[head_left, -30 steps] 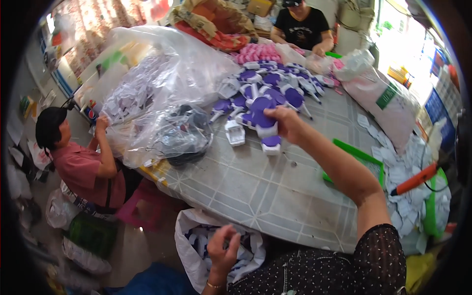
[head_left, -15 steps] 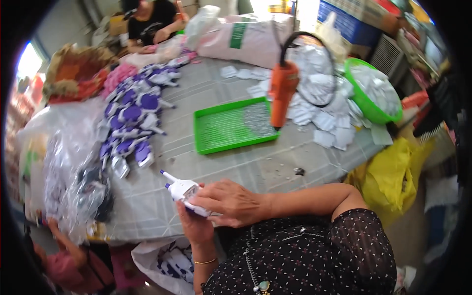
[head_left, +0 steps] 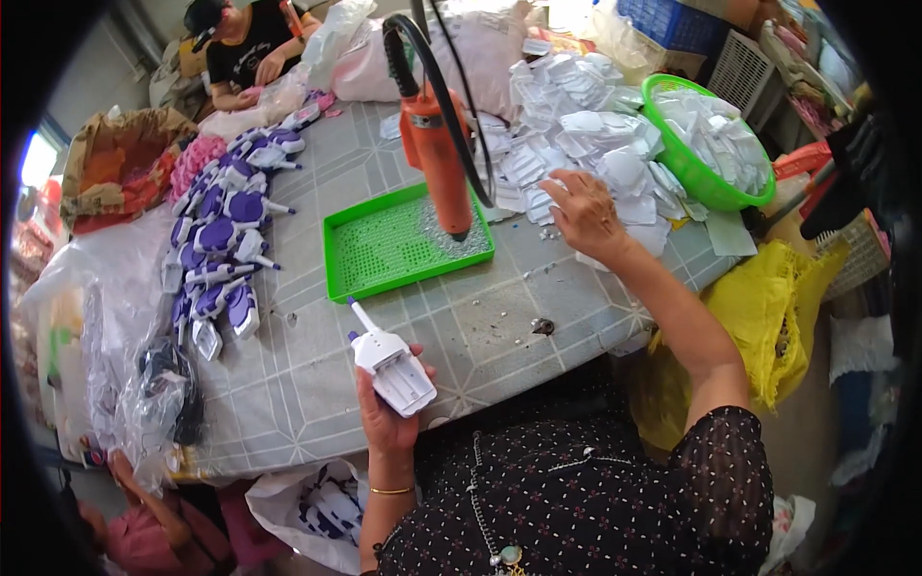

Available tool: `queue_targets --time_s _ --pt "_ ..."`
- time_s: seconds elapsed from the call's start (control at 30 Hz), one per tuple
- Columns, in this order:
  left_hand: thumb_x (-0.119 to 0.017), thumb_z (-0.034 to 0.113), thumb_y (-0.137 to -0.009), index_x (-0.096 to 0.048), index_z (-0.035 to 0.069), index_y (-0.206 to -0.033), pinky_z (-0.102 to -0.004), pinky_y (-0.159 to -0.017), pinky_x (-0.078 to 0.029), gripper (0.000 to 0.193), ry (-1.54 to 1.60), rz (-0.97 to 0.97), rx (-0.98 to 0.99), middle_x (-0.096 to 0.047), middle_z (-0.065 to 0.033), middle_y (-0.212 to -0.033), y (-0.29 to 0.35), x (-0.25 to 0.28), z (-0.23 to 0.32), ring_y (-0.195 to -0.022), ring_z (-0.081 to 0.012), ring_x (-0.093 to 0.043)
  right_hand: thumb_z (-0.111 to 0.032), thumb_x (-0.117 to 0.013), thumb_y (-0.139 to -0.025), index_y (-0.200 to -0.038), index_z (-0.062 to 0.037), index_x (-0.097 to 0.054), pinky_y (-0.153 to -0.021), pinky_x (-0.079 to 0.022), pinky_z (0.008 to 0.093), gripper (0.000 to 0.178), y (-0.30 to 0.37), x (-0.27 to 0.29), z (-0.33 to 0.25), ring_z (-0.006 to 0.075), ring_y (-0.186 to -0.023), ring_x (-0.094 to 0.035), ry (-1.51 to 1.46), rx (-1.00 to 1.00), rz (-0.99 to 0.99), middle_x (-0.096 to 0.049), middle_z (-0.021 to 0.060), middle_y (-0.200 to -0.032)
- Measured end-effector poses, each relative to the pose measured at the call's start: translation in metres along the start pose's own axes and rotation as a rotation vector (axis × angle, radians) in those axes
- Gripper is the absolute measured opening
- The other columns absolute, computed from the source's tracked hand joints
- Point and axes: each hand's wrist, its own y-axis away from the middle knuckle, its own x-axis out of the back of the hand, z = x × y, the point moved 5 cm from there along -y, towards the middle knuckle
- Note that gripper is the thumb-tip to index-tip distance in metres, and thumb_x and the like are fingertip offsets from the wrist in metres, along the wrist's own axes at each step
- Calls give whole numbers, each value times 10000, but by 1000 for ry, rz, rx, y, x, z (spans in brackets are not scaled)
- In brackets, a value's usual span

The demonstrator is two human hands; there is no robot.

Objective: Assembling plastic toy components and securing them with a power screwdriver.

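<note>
My left hand (head_left: pixel 389 418) is closed around a white toy walkie-talkie (head_left: pixel 392 370) with a purple-tipped antenna, above the table's near edge. Its open recess faces up. Out to the right, my right hand (head_left: pixel 588 216) hovers at the near side of a heap of flat white plastic covers (head_left: pixel 567 130), fingers apart and nothing seen in them. Between and beyond the hands, an orange electric screwdriver (head_left: pixel 437 158) hangs tip down over the right end of a green tray (head_left: pixel 338 274) holding small metal screws (head_left: pixel 437 230).
A row of purple-and-white walkie-talkies (head_left: pixel 235 216) lies along the left. At right stands a green basket (head_left: pixel 725 197) of white pieces, above a yellow sack (head_left: pixel 768 326). A co-worker (head_left: pixel 254 53) sits at the far left, another person (head_left: pixel 158 528) at lower left. A dark lump (head_left: pixel 543 326) lies near the front edge.
My right hand has left the walkie-talkie and moved right and away to the white covers. The walkie-talkie stays in my left hand, turned more upright. The whole view has shifted slightly.
</note>
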Motion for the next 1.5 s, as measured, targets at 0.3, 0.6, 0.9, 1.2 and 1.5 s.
queue_targets --time_s 0.3,0.6,0.9,1.2,1.5 --pt "-470 565 -1023 -433 97 -1469 -451 -828 -609 648 -28 -56 -68 -611 -241 -1279 -1 13 4 -1001 -363 -700 -83 -710 -785 -1011 -84 -664 -879 -433 458 231 -24 -24 -31 300 -987 -639 -57 38 -130 -680 98 -1044" --pt "-442 608 -1016 -375 86 -1514 -413 -796 -598 725 -15 -38 -27 -609 -248 -1241 -2 8 2 -930 -338 -701 -80 -640 -836 -994 -58 -676 -776 -510 436 163 -76 -66 -36 350 -869 -657 22 321 -142 -702 141 -934" --pt "-426 615 -1019 -386 81 -1495 -416 -827 -600 717 89 -73 11 -596 -248 -1271 -4 15 5 -975 -338 -695 -160 -695 -857 -1227 -57 -641 -856 -509 454 387 -23 -36 -49 404 -997 -655 -7 214 -390 -683 207 -1014" --pt "-459 618 -1007 -423 54 -1449 -407 -826 -609 717 80 -106 17 -593 -216 -1287 -3 12 6 -1017 -323 -692 -119 -710 -839 -1298 -37 -596 -1101 -387 456 480 -19 -38 -46 420 -1248 -548 -146 152 -577 -619 231 -1266" --pt "-470 624 -998 -425 72 -1451 -416 -835 -610 716 83 -89 35 -600 -223 -1279 -2 12 5 -1012 -332 -696 -83 -710 -818 -1176 -42 -623 -924 -504 418 370 -18 -29 -45 367 -1075 -622 -161 -104 -682 -643 178 -1164"
